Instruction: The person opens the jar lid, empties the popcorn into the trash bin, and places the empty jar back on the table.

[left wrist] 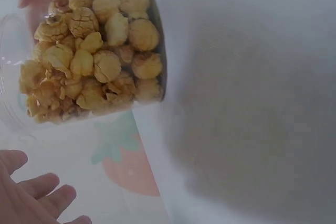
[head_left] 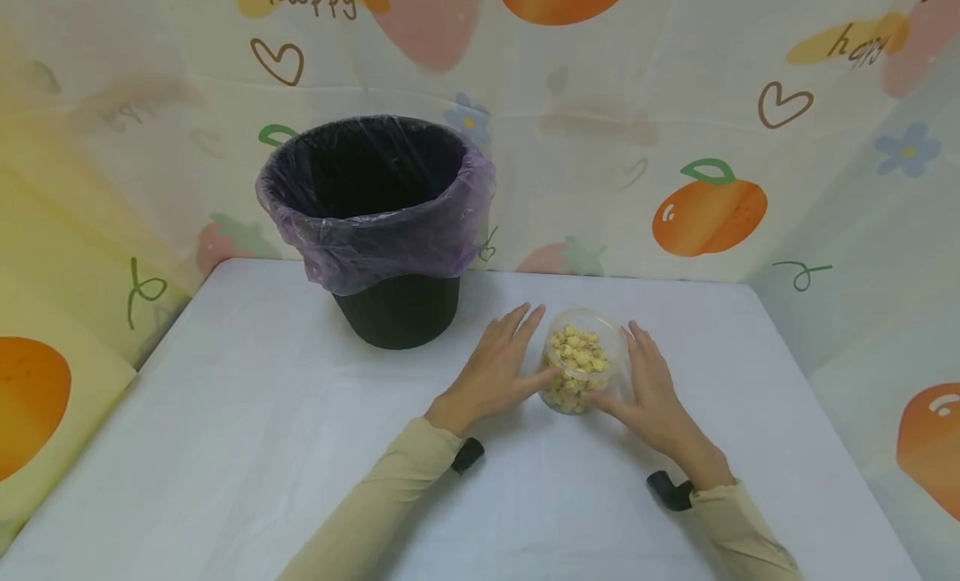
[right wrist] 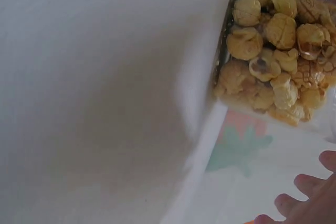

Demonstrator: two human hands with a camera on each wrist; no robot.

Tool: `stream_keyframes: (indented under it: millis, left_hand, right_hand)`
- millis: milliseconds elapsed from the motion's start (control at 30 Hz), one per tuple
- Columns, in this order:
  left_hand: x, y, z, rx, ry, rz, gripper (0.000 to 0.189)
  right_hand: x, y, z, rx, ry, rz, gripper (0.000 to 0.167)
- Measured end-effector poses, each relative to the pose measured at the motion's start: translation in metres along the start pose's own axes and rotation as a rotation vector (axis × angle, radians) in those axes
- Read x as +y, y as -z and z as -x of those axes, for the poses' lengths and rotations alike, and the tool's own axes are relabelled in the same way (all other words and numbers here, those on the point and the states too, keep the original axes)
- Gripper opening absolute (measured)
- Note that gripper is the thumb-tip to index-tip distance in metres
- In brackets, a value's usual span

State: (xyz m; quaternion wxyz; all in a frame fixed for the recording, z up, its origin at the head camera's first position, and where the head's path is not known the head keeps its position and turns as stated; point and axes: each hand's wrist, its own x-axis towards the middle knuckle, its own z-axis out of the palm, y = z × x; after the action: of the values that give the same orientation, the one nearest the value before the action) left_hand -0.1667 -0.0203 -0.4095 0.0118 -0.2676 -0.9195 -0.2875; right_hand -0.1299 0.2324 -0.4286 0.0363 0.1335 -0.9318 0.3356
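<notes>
A clear plastic tub of popcorn (head_left: 579,360) stands on the white table (head_left: 262,414), just right of centre. My left hand (head_left: 510,360) lies flat on its left side, fingers straight and thumb against the tub's wall. On the other side, my right hand (head_left: 647,377) is flat too, fingers straight and thumb at the tub's base. The left wrist view shows the popcorn tub (left wrist: 97,56) close up, with my left fingers (left wrist: 31,198) below it. In the right wrist view the tub (right wrist: 278,51) fills the upper right and my right fingertips (right wrist: 307,195) sit at the lower right.
A black waste bin (head_left: 375,222) lined with a purple bag stands open at the back left of the table, a short way from my left hand. Fruit-print sheets (head_left: 705,206) wall in the table on three sides.
</notes>
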Motion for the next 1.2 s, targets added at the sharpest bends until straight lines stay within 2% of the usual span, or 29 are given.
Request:
stream_keyframes:
  millis: [167,333,400,533,667,833,967,1067,1200]
  left_hand:
    - [0.005,-0.001,-0.005,-0.039,-0.007,0.084,0.092]
    - [0.007,-0.006,-0.011,-0.065,-0.039,0.179,0.098]
    - [0.007,-0.008,-0.012,-0.075,-0.031,0.229,0.1]
    - [0.007,-0.01,-0.014,-0.093,0.009,0.329,0.104]
    - [0.008,-0.011,-0.017,-0.093,0.013,0.363,0.109]
    - [0.01,-0.011,-0.023,-0.092,-0.002,0.386,0.111]
    - [0.012,-0.011,-0.029,-0.101,-0.004,0.439,0.112]
    - [0.013,-0.011,-0.034,-0.121,0.01,0.487,0.114]
    - [0.012,-0.012,-0.036,-0.151,0.037,0.54,0.118]
  right_hand:
    - [0.001,-0.006,-0.003,-0.031,-0.02,-0.096,0.112]
    - [0.002,-0.012,-0.007,-0.069,0.0,-0.269,0.109]
    - [0.002,-0.013,-0.008,-0.091,-0.011,-0.327,0.108]
    - [0.003,-0.014,-0.009,-0.115,-0.06,-0.347,0.111]
    - [0.005,-0.016,-0.011,-0.111,-0.071,-0.355,0.112]
    - [0.004,-0.017,-0.014,-0.111,-0.059,-0.421,0.114]
    - [0.006,-0.019,-0.018,-0.111,-0.017,-0.489,0.112]
    - [0.009,-0.02,-0.021,-0.117,0.009,-0.542,0.11]
    - [0.011,-0.021,-0.023,-0.128,0.004,-0.575,0.11]
